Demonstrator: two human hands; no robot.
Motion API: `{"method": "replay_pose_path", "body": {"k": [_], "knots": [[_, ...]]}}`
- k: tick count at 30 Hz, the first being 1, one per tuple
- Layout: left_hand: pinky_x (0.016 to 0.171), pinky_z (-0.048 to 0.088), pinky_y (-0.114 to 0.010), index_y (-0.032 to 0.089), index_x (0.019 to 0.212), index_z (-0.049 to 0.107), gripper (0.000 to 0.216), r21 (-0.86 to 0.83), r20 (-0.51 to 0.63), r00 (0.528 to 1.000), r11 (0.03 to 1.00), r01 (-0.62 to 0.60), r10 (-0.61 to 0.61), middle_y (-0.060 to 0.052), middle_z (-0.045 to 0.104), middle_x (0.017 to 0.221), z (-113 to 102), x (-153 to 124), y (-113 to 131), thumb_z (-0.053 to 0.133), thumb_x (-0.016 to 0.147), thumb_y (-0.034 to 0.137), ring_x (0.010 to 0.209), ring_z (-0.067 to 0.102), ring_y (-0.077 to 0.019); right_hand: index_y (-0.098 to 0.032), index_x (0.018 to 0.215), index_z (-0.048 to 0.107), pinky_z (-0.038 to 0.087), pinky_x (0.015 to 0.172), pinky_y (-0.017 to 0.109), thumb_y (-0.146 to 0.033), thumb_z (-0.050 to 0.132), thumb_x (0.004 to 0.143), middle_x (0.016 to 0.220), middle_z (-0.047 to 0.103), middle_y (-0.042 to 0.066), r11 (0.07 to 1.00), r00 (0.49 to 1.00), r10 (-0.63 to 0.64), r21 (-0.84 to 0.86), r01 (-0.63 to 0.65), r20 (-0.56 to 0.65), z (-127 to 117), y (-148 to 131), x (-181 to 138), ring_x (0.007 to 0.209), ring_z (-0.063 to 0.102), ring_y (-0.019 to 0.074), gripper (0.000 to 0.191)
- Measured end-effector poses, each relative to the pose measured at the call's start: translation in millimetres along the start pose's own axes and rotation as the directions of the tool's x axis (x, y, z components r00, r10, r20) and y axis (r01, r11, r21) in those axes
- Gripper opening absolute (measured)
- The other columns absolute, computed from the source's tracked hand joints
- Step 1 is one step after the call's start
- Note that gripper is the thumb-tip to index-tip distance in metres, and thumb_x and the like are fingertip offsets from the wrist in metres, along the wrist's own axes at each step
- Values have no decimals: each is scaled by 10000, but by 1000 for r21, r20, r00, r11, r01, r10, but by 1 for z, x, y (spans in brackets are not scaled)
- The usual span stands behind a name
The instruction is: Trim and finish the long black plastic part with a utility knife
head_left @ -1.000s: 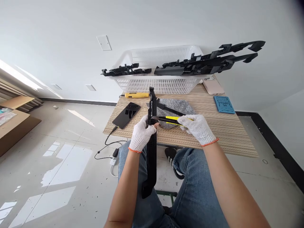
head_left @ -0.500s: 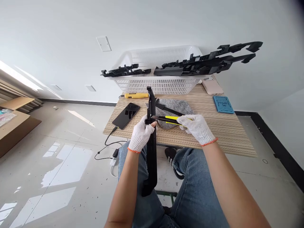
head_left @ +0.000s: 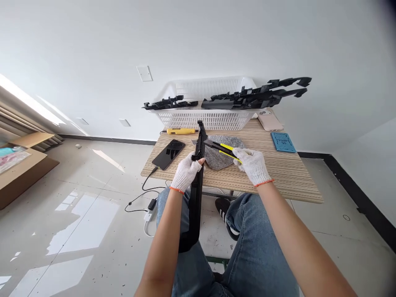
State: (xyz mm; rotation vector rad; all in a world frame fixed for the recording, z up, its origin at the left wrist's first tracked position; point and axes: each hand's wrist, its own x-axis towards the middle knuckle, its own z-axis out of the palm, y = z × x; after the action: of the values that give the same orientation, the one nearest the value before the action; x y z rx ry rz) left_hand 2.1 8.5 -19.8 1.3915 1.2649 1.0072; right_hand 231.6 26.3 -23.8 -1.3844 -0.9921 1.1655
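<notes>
**Gloved hands hold a long black part and a yellow knife over the surface edge**

The left hand (head_left: 185, 173), in a white knit glove, has its grip closed around a long black plastic part (head_left: 195, 194), about a third of the way down from its top. The part stands nearly upright: its upper end rises above the grip in front of the white basket (head_left: 210, 117), and its lower end hangs well below the grip, between the person's knees, over the floor.

The right hand (head_left: 252, 165), also gloved, has its grip closed on the handle of a yellow and black utility knife (head_left: 222, 148). The knife reaches out from this grip toward the left grip, its far tip lying just beside the upper part of the black plastic part; whether the tip touches it cannot be told.

Between and just beyond the two grips a grey cloth (head_left: 220, 154) lies on the striped wooden surface (head_left: 278, 173). Beyond the left grip, to its outer side, lie a black phone (head_left: 168, 148) with a cable and, farther back, a yellow tool (head_left: 181, 131). Beyond the right grip are a blue pad (head_left: 283, 141) and a pink phone (head_left: 269, 119). More black plastic parts (head_left: 256, 94) lie across the rim of the basket, sticking out past both of its sides.
</notes>
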Motion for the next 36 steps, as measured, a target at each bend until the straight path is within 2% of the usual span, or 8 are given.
{"method": "replay_pose_path", "body": {"k": [2,5,13,23,29,34,36], "knots": [[559,443,-241,198,1052,630,348,33,0,1000,999,13,-13,44,564,661,-1,2,-4,602,874,496,563,580,-129,-129,779,745,290,347,207,-602,880,525,507,572,6,1000,999,8,6,-8,42,1,3,1,429,473,100,554],[585,453,-241,193,998,658,337,96,-17,1000,995,24,-23,23,629,686,0,2,-5,654,838,490,590,589,-133,-129,780,734,283,344,195,-627,858,563,483,553,-8,1000,1000,-3,19,3,6,3,4,0,412,447,82,557],[546,444,-249,176,964,675,359,100,-31,1000,995,1,2,16,618,619,3,1,6,691,778,482,543,559,-141,-141,712,693,262,317,218,-649,819,606,441,553,-1,999,996,-51,11,52,-76,8,-1,-14,348,377,77,534],[597,451,-256,166,854,702,315,119,-51,999,993,8,-2,-7,671,662,0,4,2,737,749,461,590,568,-140,-164,724,656,312,333,220,-660,816,629,475,576,-4,997,994,-64,43,68,-87,5,6,-9,386,463,105,530],[580,432,-257,162,789,698,294,119,-70,997,992,33,-25,-4,663,646,1,7,1,761,727,443,571,559,-134,-157,726,674,306,330,215,-587,863,613,484,578,4,996,998,-39,73,43,-47,2,7,-8,389,457,98,483],[552,434,-242,164,736,668,303,99,-78,995,992,77,-69,-3,660,638,2,6,7,804,694,432,557,560,-124,-182,752,658,337,344,188,-591,795,708,520,575,-12,991,993,-13,133,29,-120,1,6,-6,446,532,104,433],[541,454,-243,172,743,644,309,78,-62,993,991,105,-100,0,659,641,4,4,9,788,718,444,536,567,-122,-183,756,659,341,345,178,-566,809,704,545,585,-12,989,991,9,150,11,-133,0,6,-3,472,562,105,414]]}}
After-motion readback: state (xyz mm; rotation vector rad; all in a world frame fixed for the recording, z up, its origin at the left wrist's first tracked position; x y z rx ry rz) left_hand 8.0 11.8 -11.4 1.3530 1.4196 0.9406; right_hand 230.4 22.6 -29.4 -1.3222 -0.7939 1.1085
